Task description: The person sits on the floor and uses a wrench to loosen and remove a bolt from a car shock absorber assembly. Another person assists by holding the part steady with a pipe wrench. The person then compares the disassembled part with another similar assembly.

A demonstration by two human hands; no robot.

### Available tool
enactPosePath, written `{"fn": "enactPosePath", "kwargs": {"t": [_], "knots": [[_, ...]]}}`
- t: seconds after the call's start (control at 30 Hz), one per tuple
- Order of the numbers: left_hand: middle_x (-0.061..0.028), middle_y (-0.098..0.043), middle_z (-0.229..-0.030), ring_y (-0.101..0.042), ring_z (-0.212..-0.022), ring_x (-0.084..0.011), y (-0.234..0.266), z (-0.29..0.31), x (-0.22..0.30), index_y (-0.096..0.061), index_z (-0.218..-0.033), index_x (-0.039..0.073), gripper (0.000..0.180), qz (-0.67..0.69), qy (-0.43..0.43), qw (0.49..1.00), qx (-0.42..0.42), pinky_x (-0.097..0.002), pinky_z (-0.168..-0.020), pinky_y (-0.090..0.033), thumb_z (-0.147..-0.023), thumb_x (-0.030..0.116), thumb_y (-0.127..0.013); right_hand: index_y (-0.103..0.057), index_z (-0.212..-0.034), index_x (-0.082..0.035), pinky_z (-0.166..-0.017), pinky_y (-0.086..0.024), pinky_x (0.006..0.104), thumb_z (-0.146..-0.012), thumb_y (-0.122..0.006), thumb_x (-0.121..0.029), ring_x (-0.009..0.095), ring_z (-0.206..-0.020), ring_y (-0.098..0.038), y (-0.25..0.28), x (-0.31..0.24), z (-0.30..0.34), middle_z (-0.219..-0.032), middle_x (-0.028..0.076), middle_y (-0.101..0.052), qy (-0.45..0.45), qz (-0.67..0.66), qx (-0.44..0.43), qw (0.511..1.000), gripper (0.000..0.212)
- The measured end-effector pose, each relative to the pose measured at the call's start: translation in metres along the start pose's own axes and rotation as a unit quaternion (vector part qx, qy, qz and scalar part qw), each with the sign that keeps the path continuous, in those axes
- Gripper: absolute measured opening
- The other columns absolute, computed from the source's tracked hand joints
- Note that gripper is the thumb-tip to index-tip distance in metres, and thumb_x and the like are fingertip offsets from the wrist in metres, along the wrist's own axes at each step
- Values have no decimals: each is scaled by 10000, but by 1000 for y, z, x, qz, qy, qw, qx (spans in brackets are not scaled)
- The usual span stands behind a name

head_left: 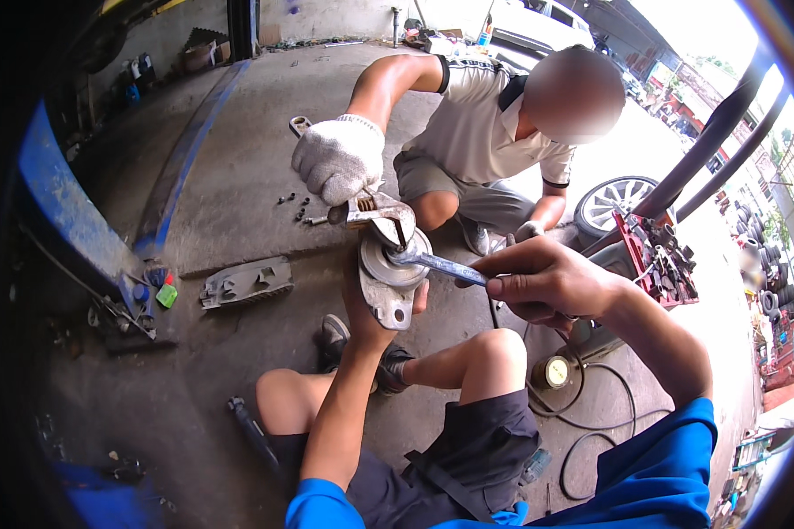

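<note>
Right hand (545, 280): fingers curl round wrench (450, 268). Left hand (360, 313): fingers wrap metal part (388, 280) from below.

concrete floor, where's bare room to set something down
Bare grey concrete floor lies between the blue-edged metal strip and small dark metal bits; more between the irregular grey plate and black tube. Crowded at right: red tool tray, looped black hose.

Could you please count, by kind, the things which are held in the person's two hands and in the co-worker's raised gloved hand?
Wrenches: 2 (slim wrench in the right hand, adjustable wrench in the co-worker's gloved hand)
Metal part: 1 (round-faced, in the left hand)
Total: 3
</note>
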State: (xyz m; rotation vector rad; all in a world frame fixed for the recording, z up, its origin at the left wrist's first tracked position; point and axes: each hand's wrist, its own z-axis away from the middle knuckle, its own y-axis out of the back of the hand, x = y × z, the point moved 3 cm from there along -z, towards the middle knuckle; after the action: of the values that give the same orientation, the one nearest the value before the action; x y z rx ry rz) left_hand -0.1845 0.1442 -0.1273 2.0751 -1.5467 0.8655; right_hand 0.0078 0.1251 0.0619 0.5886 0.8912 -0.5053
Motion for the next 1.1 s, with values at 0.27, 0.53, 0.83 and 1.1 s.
{"fn": "enactPosePath", "kwargs": {"t": [0.27,0.53,0.83,1.1], "knots": [[-116,-639,-978,-647,-800,-231,-5,-20,36,-513,-1230,-17,537,11,-52,998,39,-338,-701,-521,-777,144,-752,-569,-1228,53,-358,-286,226,-1031,-563,-213,47,-399,-377,-31,8,12,-563,-37,-412,-6,-120,71,990,331],[-103,-658,-940,-669,-748,-176,-10,-14,34,-517,-1236,5,508,48,-6,998,43,-287,-605,-542,-780,43,-737,-583,-1142,-12,-353,-289,257,-1024,-556,-258,104,-412,-365,-102,7,16,-600,-6,-375,-22,-360,150,920,273],[-88,-650,-911,-657,-760,-168,9,46,26,-516,-1182,21,453,275,315,907,-55,-284,-620,-532,-787,84,-730,-476,-1049,-83,-411,-317,312,-1034,-443,-180,173,-410,-400,-173,-14,-21,-645,15,-401,118,-609,160,767,104],[-59,-622,-821,-616,-668,-145,4,33,56,-545,-1057,27,290,326,323,887,-48,-276,-567,-496,-822,119,-688,-478,-1041,-77,-445,-335,292,-1047,-454,-201,167,-454,-423,-165,-9,-22,-657,16,-408,119,-624,124,762,127]]}}
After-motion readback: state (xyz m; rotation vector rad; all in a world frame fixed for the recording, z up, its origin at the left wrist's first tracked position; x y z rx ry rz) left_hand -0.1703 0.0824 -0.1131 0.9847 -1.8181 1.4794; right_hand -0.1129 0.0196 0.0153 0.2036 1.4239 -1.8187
